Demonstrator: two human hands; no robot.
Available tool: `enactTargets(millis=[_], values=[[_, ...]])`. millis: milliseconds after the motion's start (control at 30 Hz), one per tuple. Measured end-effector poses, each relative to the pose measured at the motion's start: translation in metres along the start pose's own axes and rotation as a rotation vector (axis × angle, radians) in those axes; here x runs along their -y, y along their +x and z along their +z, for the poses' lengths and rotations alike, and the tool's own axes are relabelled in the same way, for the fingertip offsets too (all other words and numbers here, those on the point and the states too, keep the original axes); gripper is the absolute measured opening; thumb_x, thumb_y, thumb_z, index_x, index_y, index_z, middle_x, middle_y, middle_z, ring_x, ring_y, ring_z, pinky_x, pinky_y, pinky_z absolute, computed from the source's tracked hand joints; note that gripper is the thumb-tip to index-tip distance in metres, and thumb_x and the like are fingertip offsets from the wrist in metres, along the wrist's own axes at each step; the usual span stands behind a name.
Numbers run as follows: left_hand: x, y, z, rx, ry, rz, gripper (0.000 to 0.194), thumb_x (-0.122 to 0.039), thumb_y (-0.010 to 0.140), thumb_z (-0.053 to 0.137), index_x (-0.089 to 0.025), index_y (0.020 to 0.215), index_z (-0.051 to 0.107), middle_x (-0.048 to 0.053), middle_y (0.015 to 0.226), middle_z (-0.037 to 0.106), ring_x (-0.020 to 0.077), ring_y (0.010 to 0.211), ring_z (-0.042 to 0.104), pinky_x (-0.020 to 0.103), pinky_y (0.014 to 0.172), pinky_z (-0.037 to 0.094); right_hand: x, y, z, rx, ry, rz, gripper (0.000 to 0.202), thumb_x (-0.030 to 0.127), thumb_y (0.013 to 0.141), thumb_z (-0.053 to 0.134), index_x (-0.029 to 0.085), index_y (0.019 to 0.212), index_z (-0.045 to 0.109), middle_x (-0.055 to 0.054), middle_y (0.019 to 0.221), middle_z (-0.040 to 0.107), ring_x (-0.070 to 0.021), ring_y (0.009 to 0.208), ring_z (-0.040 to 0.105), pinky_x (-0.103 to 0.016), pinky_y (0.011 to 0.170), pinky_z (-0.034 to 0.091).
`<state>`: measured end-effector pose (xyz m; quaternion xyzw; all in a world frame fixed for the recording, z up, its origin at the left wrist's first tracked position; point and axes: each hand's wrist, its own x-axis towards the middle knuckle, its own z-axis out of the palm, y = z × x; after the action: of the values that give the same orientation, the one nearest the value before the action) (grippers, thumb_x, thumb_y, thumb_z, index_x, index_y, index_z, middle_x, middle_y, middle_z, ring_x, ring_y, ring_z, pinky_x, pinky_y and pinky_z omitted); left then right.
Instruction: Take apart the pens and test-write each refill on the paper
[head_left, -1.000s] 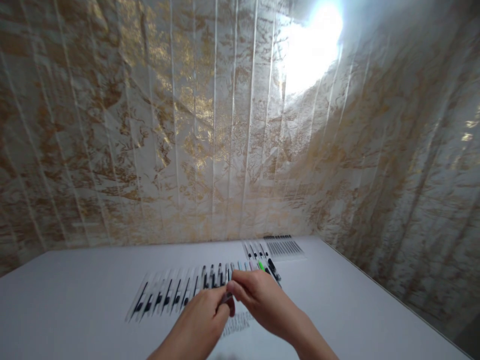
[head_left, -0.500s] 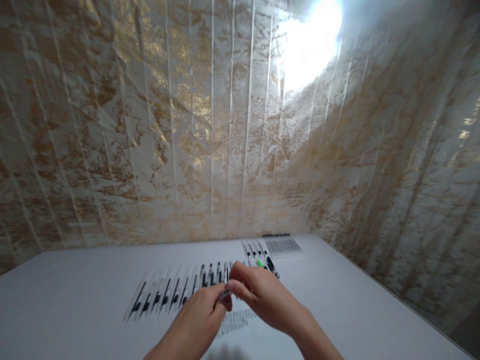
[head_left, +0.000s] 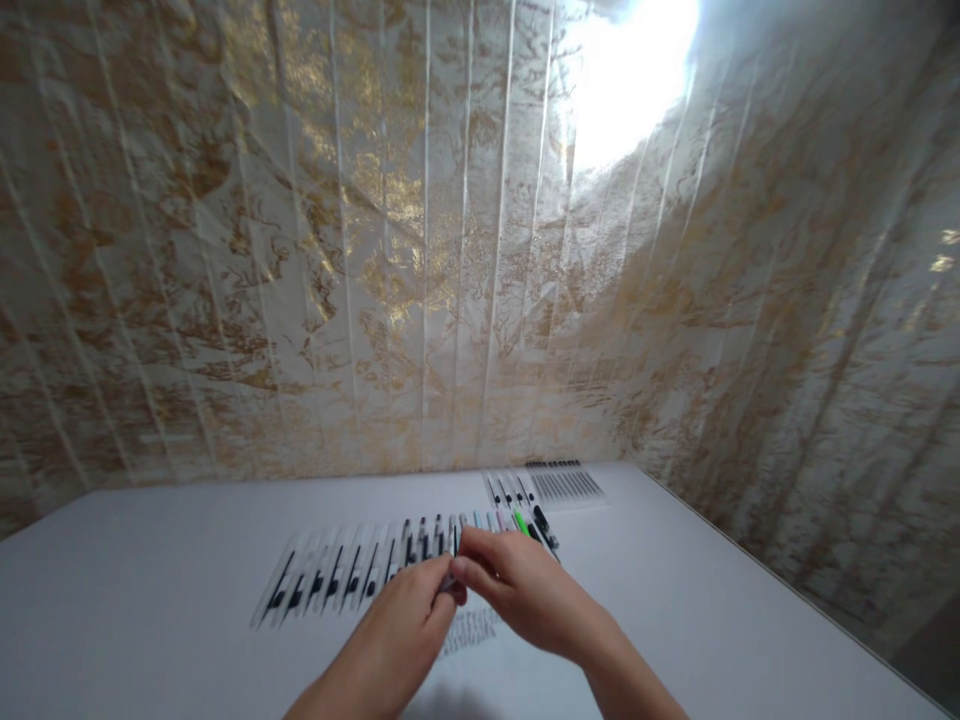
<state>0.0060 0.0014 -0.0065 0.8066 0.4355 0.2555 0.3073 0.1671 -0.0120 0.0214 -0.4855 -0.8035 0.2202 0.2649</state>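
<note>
My left hand [head_left: 405, 620] is closed around a slim greyish pen [head_left: 448, 582], mostly covered by the fingers. My right hand [head_left: 521, 590] meets it from the other side, thumb and fingers pinched at the same pen. Both hands hover over a printed sheet [head_left: 471, 635] on the white table. Just beyond them, pens with black grips [head_left: 424, 540] lie side by side, and the hands cover part of that row. Further left in the row are several clear sleeves with black parts [head_left: 334, 580].
Behind my right hand lie pastel pens and a bright green pen [head_left: 521, 522], with black pens [head_left: 545, 525] beside it. At the back are more clear sleeves [head_left: 510, 488] and a pack of thin refills [head_left: 568, 485]. A gold-patterned curtain [head_left: 375, 300] hangs behind the white table [head_left: 150, 600].
The view has tilted slightly, so the table items appear a little higher. My hands stay together with only a small shift, and the pen shows less between the fingers.
</note>
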Motion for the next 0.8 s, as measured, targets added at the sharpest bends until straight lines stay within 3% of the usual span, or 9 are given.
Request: enactTargets(millis=[133,300,367,500,567,667,733,800], values=[[-0.005,0.001,-0.002,-0.007,0.067,-0.005,0.022,-0.015,0.081,0.032,-0.019,0.083,0.054,0.007,0.088,0.067,0.0217,0.083,0.061,0.03,0.077,0.041,-0.009,0.004,-0.005,-0.015,0.18,0.023,0.027,0.029,0.092,0.048,0.019,0.066,0.049,0.005,0.061,0.048,-0.0102,0.058,0.042,-0.02,0.054,0.03],[-0.003,0.002,-0.005,0.057,0.057,-0.028,0.022,-0.017,0.083,0.032,-0.02,0.083,0.053,0.005,0.086,0.065,0.0216,0.083,0.06,0.031,0.077,0.041,-0.022,0.004,-0.026,-0.224,0.39,0.088,0.035,0.043,0.089,0.05,0.021,0.064,0.041,0.007,0.054,0.039,-0.009,0.049,0.033,-0.021,0.046,0.027],[0.0,0.003,-0.001,0.064,-0.027,-0.034,0.023,-0.02,0.086,0.031,-0.021,0.087,0.054,0.004,0.088,0.065,0.0201,0.081,0.06,0.03,0.076,0.042,-0.023,0.005,-0.025,-0.262,0.509,0.095,0.035,0.048,0.086,0.053,0.021,0.067,0.042,0.008,0.054,0.04,-0.008,0.045,0.033,-0.02,0.043,0.027],[0.008,0.008,0.015,0.03,-0.153,-0.035,0.028,-0.027,0.089,0.03,-0.019,0.098,0.054,0.007,0.099,0.064,0.02,0.087,0.06,0.029,0.078,0.045,-0.023,0.013,0.0,-0.105,0.682,0.119,0.028,0.042,0.075,0.068,0.019,0.073,0.051,0.007,0.054,0.05,-0.0077,0.044,0.041,-0.018,0.041,0.029],[0.014,0.011,0.021,0.023,-0.121,-0.008,0.026,-0.028,0.09,0.029,-0.019,0.094,0.054,0.007,0.094,0.064,0.0204,0.088,0.06,0.03,0.079,0.046,-0.026,0.017,0.009,-0.09,0.683,0.156,0.023,0.035,0.073,0.068,0.017,0.067,0.055,0.006,0.049,0.051,-0.0068,0.043,0.041,-0.018,0.042,0.03],[0.032,0.011,0.029,0.015,0.024,0.052,0.02,-0.026,0.091,0.031,-0.021,0.087,0.05,0.004,0.084,0.064,0.0195,0.078,0.061,0.031,0.073,0.048,-0.033,0.014,-0.001,-0.164,0.688,0.201,0.026,0.036,0.077,0.058,0.015,0.062,0.06,0.006,0.041,0.045,-0.0061,0.037,0.035,-0.018,0.038,0.026],[0.049,0.006,0.037,-0.014,0.134,0.116,0.021,-0.024,0.091,0.031,-0.021,0.083,0.05,0.003,0.08,0.064,0.0195,0.073,0.061,0.032,0.069,0.048,-0.038,0.007,-0.014,-0.236,0.704,0.236,0.034,0.041,0.083,0.047,0.013,0.074,0.066,0.002,0.048,0.056,-0.0079,0.04,0.042,-0.018,0.039,0.029],[0.067,-0.002,0.052,-0.102,0.289,0.315,0.028,-0.018,0.092,0.028,-0.022,0.08,0.052,0.003,0.077,0.065,0.0188,0.069,0.063,0.03,0.064,0.049,-0.045,-0.003,-0.021,-0.282,0.716,0.269,0.043,0.046,0.086,0.042,0.012,0.09,0.068,-0.007,0.067,0.069,-0.0113,0.05,0.053,-0.019,0.043,0.036]])
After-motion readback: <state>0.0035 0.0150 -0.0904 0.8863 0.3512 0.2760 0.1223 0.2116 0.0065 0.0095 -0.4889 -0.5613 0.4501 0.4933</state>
